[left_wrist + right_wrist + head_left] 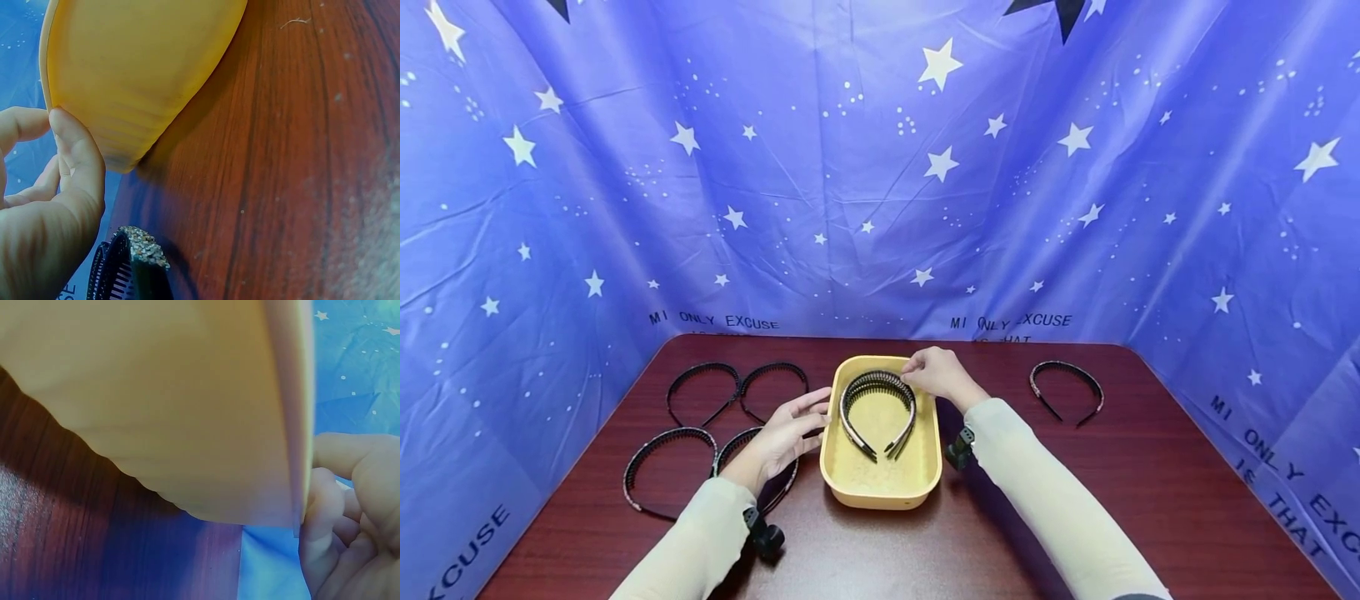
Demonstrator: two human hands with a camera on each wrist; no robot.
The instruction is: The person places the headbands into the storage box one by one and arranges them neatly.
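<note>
A yellow plastic box (880, 500) stands on the table before me, with several headbands (880, 383) nested inside, their open ends toward me. At the box's left side is my left hand (786, 437); its thumb (78, 144) and index finger pinch the rim. My right hand (936, 373) grips the rim at the far right corner, and the nested headbands lie close beside its fingertips. The right wrist view shows the thumb (319, 519) outside the wall, while the index fingertip is hidden behind the rim.
Several black toothed headbands lie left of the box, among them a front-left headband (670, 433), partly behind my left forearm. A single headband (1067, 367) lies at the far right. The dark red wooden table (1150, 500) meets a blue star-printed curtain (880, 167).
</note>
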